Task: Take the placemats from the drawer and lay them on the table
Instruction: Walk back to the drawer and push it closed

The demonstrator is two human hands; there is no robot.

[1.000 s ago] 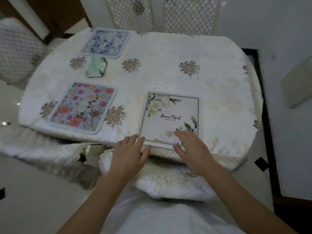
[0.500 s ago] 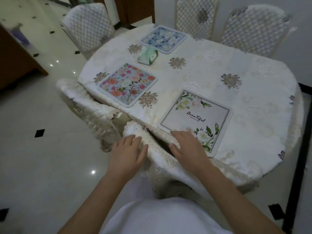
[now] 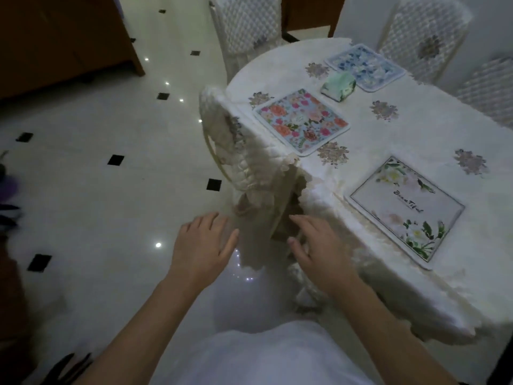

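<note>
Three placemats lie flat on the white-clothed table. A white mat with green leaves and script lettering is nearest, a pink floral mat sits further back, and a blue floral mat lies at the far end. My left hand hovers over the floor with fingers spread, holding nothing. My right hand is also spread and empty, beside the hanging tablecloth edge and a covered chair back. No drawer is in view.
A green tissue pack lies between the pink and blue mats. Quilted chairs stand around the table. A wooden cabinet is at the upper left, across glossy white floor tiles with black diamonds.
Both hands have come off the white mat and pulled back off the table. The view has swung left, so the table now sits on the right and the floor fills the left.
</note>
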